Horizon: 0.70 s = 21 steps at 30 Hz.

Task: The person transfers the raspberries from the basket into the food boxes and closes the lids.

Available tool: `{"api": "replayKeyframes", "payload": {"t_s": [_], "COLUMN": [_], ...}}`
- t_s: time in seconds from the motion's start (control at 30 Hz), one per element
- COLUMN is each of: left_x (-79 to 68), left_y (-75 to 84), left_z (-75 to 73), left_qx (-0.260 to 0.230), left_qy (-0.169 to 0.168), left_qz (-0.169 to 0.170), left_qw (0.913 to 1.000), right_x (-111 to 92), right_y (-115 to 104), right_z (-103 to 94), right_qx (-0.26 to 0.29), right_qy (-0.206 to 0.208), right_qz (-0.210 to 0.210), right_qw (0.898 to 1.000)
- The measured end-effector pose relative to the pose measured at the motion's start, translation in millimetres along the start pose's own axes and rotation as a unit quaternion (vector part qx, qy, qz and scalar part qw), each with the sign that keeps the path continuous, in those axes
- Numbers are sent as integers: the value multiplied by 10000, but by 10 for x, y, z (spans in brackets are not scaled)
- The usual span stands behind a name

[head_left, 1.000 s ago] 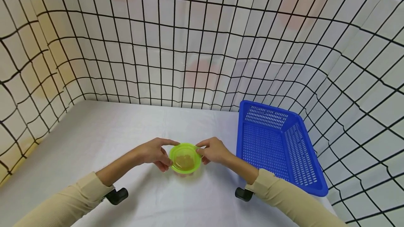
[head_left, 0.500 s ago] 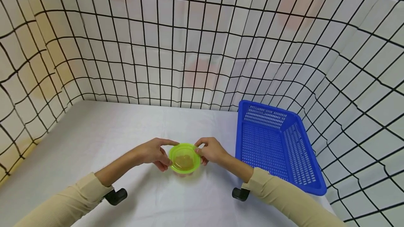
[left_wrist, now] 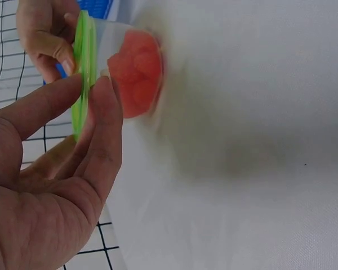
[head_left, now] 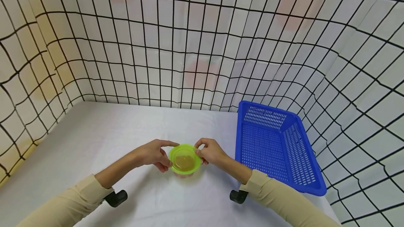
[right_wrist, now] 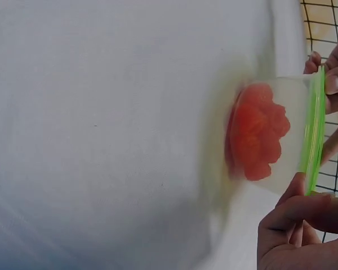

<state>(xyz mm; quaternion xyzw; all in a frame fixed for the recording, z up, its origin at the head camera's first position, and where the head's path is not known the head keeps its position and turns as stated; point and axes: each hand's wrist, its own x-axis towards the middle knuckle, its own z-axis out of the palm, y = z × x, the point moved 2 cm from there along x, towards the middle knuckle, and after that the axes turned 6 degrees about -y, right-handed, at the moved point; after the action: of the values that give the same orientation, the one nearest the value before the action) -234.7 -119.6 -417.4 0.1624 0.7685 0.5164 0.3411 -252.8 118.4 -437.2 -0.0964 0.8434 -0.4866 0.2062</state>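
Observation:
A round, clear plastic food container (right_wrist: 259,132) with red, rounded pieces inside stands upright on the white cloth. Its see-through lime-green lid (head_left: 184,151) covers the top. My left hand (head_left: 155,154) grips the lid's left rim, thumb on the near side and index finger stretched to the far edge. On the opposite side, my right hand (head_left: 211,151) pinches the right rim between thumb and fingers. In the left wrist view, the left thumb and fingers (left_wrist: 104,126) meet at the green rim. Whether the rim is fully pressed down, I cannot tell.
A blue perforated plastic basket (head_left: 264,146) sits on the right of the white-covered table (head_left: 126,122). Black wire mesh (head_left: 195,45) with pale sheeting behind it encloses the back and sides. Black wrist camera mounts (head_left: 116,198) hang below both sleeves.
My right forearm has shifted slightly to the left, and the right fingers sit a little differently on the rim. The left hand, container and basket stay practically the same.

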Motion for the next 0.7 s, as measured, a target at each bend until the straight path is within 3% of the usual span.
{"api": "replayKeyframes", "payload": {"t_s": [0.37, 0.7], "left_x": [-19, 146], "left_y": [29, 25], "left_z": [16, -47], "left_qx": [105, 271], "left_qy": [80, 922], "left_qz": [-178, -343], "left_qw": [9998, 9948], "right_x": [-68, -103], "right_y": [-28, -66], "right_z": [-60, -71], "right_qx": [-447, -478], "right_qy": [-333, -599], "right_qz": [-120, -49], "right_qw": [9984, 9970]}}
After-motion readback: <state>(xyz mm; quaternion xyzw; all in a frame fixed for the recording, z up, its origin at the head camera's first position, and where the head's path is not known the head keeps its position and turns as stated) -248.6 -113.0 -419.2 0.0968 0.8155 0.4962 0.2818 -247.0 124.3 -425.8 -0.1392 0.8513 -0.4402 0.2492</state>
